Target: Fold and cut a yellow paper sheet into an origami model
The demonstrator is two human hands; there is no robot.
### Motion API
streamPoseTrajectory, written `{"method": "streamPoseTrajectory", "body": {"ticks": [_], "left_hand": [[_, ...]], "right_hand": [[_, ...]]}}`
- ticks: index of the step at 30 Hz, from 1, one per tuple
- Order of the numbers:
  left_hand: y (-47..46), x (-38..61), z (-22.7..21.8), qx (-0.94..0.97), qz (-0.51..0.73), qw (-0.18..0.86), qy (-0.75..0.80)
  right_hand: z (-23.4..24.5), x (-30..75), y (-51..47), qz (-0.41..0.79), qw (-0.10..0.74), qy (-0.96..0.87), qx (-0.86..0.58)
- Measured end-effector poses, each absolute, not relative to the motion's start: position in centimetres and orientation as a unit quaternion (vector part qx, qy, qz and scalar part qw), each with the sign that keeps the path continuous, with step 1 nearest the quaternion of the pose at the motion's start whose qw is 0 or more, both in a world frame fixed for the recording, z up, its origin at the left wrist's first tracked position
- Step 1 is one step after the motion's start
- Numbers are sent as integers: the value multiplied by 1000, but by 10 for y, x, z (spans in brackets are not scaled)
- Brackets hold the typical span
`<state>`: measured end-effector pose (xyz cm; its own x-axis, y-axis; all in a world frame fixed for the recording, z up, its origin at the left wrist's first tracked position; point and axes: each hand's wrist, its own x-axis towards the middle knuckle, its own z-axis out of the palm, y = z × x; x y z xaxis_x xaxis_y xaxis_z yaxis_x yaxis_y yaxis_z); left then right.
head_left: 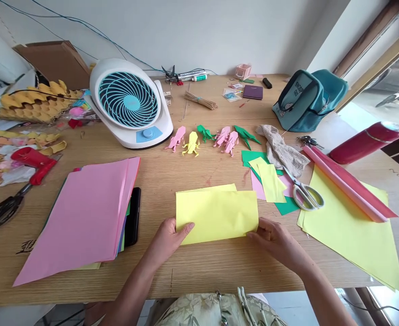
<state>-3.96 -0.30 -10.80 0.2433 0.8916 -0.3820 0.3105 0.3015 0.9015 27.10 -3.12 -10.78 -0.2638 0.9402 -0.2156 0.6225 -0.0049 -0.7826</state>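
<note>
A yellow rectangular sheet of paper point(216, 213) is held between my two hands just above the table, with a second yellow edge showing behind its top. My left hand point(172, 233) grips the left end, thumb on the front and fingers hidden behind. At the lower right corner, my right hand point(270, 233) pinches the paper between thumb and fingers. Beyond the paper stand several folded paper frogs, among them a yellow frog point(192, 144), a pink frog point(177, 138) and a green frog point(205, 132). To the right lie paper scraps point(272, 183) and white-handled scissors point(308, 196).
A pink paper stack point(84, 213) overlaps a black phone point(132, 217) on the left. Behind it stands a white fan point(131, 104). Yellow sheets point(352, 231), a rolled pink paper point(349, 183), a red bottle point(365, 142) and a teal bag point(308, 99) occupy the right side.
</note>
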Motion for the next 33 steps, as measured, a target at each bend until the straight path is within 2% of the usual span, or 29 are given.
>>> {"method": "streamPoseTrajectory", "body": {"ticks": [4,7,22,28,33], "left_hand": [[-7,-41,-109,596,207,384,674],[-7,-40,-107,628,192,300,691],[4,-35,-107,673,94,181,710],[0,-33,-111,681,156,151,699],[-1,-29,-97,743,149,27,652]], "right_hand": [[-116,267,-28,428,198,-647,-599],[-115,261,-24,417,199,-625,-629],[-114,245,-20,366,207,-597,-683],[-117,245,-20,334,205,-614,-685],[-117,243,-21,328,197,-612,-692]]}}
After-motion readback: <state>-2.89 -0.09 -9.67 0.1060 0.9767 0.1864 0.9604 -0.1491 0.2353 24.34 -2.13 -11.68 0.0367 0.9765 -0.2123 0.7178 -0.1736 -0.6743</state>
